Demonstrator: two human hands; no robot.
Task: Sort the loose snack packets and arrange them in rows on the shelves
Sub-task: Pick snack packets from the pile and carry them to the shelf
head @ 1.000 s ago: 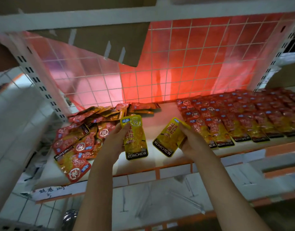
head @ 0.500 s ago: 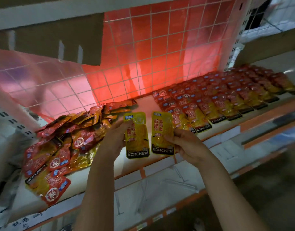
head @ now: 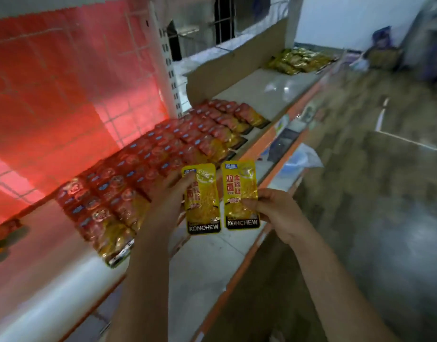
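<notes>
My left hand (head: 166,196) grips a yellow KONCHEW snack packet (head: 204,206) by its left edge, upright. My right hand (head: 274,213) pinches a second yellow packet (head: 238,191) at its right edge, side by side with the first. Both packets hang in the air over the front edge of the white shelf (head: 64,275). Behind them, red-and-yellow packets (head: 163,159) lie in overlapping rows across the shelf. A group of yellow packets (head: 298,60) lies far down the same shelf at the right.
A red-lit wire grid back panel (head: 64,82) closes the shelf behind. A cardboard sheet (head: 237,67) stands behind a bare stretch of shelf (head: 269,92). Lower shelves with orange edges (head: 239,272) sit below. Bags and clutter (head: 382,53) lie on the floor at far right.
The view has swung right along the shelf; the loose pile at left has left the frame. Both hands moved right with their packets, which now hang upright and parallel.
</notes>
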